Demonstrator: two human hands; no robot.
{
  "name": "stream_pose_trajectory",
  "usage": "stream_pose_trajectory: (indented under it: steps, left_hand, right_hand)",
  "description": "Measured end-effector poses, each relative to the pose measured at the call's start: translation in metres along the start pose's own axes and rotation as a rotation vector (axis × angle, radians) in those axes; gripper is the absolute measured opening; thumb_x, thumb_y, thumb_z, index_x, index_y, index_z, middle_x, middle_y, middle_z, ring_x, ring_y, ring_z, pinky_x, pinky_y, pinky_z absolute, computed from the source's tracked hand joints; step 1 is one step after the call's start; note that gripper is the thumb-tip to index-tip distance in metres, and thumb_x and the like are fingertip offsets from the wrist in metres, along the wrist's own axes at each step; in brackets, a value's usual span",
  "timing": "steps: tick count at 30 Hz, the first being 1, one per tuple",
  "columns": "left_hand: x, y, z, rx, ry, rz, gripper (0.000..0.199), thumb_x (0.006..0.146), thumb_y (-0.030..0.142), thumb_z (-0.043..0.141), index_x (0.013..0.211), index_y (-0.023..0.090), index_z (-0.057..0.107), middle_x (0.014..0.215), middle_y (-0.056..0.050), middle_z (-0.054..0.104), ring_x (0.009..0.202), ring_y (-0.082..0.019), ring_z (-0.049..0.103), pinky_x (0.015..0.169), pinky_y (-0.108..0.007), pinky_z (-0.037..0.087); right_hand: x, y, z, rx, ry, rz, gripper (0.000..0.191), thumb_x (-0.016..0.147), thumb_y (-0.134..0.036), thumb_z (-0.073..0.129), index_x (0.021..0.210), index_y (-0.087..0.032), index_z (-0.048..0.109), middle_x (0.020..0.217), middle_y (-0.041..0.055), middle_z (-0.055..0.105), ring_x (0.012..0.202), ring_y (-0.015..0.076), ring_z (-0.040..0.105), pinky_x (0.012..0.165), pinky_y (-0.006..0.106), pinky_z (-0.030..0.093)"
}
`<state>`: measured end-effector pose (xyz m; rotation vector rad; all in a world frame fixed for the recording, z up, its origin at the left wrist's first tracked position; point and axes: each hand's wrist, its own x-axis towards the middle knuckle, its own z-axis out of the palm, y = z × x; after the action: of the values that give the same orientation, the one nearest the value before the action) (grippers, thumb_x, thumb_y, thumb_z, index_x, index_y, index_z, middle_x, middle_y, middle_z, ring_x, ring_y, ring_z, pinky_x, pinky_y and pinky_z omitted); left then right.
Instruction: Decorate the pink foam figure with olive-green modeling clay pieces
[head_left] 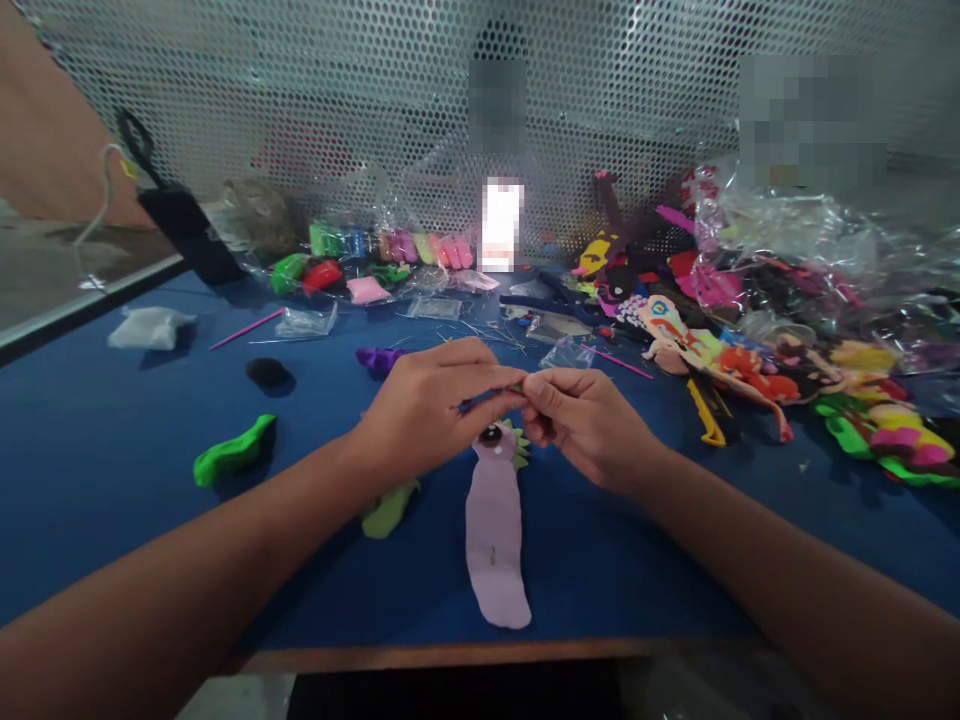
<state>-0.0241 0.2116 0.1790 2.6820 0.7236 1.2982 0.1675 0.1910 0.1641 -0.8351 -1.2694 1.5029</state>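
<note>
A flat pale pink clay figure (495, 540) lies on the blue table, with a dark eye and light green spikes around its top. Over that top end my left hand (431, 405) pinches a small greenish piece (516, 388) between thumb and fingers. From the other side my right hand (592, 425) grips the same piece, its fingertips touching those of my left hand. Beneath my left wrist sits a yellow-green clay lump (388, 510), partly covered. Just behind my left hand is some purple clay (379, 360).
Bright green clay (232, 450), a black lump (268, 373) and a white packet (150, 328) are at the left. Clay packs (367, 243) and a lit phone (501, 225) stand at the back. Colourful figures (720, 360), a yellow cutter (705, 410) and plastic bags fill the right.
</note>
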Motion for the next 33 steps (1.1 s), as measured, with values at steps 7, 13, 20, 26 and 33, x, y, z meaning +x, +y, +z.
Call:
stream_pose_trajectory:
  steps: [7,13,20,26,33]
  left_hand:
    - [0.0005,0.0009,-0.0021,-0.067,0.024,-0.053,0.02,0.093,0.021,0.062,0.106,0.022,0.078,0.086,-0.003,0.072,0.078,-0.013,0.067,0.072,-0.024,0.053]
    - [0.0052,0.0003,-0.0042,-0.206,0.033,-0.129,0.016,0.089,0.02,0.069,0.101,0.021,0.079,0.085,-0.002,0.071,0.072,-0.011,0.065,0.066,-0.023,0.052]
    - [0.0029,-0.0001,-0.0037,-0.211,0.012,-0.103,0.016,0.088,0.018,0.07,0.101,0.022,0.079,0.086,-0.002,0.07,0.073,-0.011,0.065,0.066,-0.022,0.053]
    - [0.0008,-0.0026,-0.0037,-0.042,0.044,0.005,0.015,0.091,0.018,0.066,0.098,0.02,0.079,0.082,-0.003,0.068,0.074,-0.012,0.064,0.068,-0.023,0.052]
    - [-0.0002,-0.0027,-0.0015,0.027,0.032,0.033,0.015,0.091,0.024,0.067,0.101,0.022,0.078,0.08,0.0,0.067,0.072,-0.01,0.064,0.068,-0.02,0.052]
  right_hand:
    - [-0.0007,-0.0026,0.0007,0.009,-0.016,-0.005,0.038,0.074,-0.05,0.084,0.064,-0.016,0.067,0.057,-0.0033,0.057,0.049,0.009,0.051,0.045,0.022,0.038]
    - [0.0008,-0.0011,-0.0019,-0.044,-0.017,-0.048,0.042,0.076,-0.053,0.081,0.065,-0.017,0.064,0.055,-0.0042,0.057,0.046,0.0083,0.051,0.044,0.022,0.033]
    - [-0.001,0.0021,-0.0008,0.024,-0.055,-0.045,0.041,0.08,-0.052,0.079,0.066,-0.016,0.064,0.057,-0.0037,0.058,0.046,0.0082,0.054,0.043,0.02,0.041]
    - [-0.0025,-0.0004,-0.0015,-0.003,-0.085,-0.002,0.032,0.086,-0.044,0.076,0.072,-0.016,0.067,0.055,-0.0039,0.056,0.043,0.0083,0.054,0.036,0.017,0.042]
    - [-0.0023,-0.0008,-0.0002,-0.079,-0.041,-0.05,0.038,0.086,-0.047,0.074,0.066,-0.016,0.063,0.05,-0.0043,0.055,0.039,0.0078,0.051,0.035,0.016,0.042]
